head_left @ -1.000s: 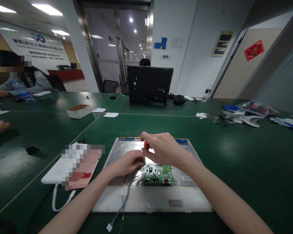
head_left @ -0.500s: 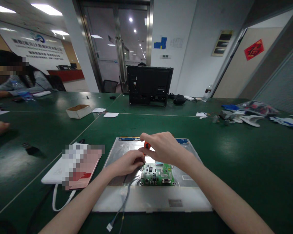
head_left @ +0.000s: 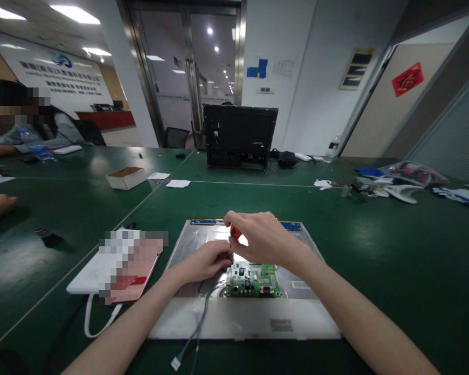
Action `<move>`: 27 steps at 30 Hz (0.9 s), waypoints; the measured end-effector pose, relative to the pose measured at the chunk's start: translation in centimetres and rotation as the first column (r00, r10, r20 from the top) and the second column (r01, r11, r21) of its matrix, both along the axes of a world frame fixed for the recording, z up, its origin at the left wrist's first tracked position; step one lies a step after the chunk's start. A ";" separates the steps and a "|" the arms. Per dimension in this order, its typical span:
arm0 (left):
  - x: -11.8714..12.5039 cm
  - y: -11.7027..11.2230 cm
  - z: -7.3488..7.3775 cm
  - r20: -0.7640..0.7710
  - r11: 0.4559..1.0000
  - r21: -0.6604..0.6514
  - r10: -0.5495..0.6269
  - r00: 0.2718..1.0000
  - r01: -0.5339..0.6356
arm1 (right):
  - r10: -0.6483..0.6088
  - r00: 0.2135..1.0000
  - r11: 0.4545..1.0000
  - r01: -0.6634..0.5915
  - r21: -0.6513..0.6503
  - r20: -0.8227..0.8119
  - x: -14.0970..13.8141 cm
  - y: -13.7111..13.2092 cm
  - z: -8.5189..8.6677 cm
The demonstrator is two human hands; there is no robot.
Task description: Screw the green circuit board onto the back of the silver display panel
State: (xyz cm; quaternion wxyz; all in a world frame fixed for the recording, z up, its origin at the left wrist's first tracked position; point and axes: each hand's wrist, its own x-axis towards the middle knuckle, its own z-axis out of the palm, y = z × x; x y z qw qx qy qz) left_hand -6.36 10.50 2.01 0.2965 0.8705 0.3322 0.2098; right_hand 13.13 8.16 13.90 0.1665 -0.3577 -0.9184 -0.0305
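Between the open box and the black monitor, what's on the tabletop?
In the head view, two white papers lie between the open box and black monitor, with a small black object farther back.

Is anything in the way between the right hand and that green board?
I see nothing in the way, just the orange tool that the right hand holds. The left hand is close by, near the far left corner of the green board. The tool's tip is hard to see.
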 end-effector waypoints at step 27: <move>-0.2 0.4 -0.3 -0.003 0.999 -0.044 0.003 1.000 -0.003 | -0.006 1.000 1.000 0.006 -0.020 0.016 -0.1 0.1 -0.1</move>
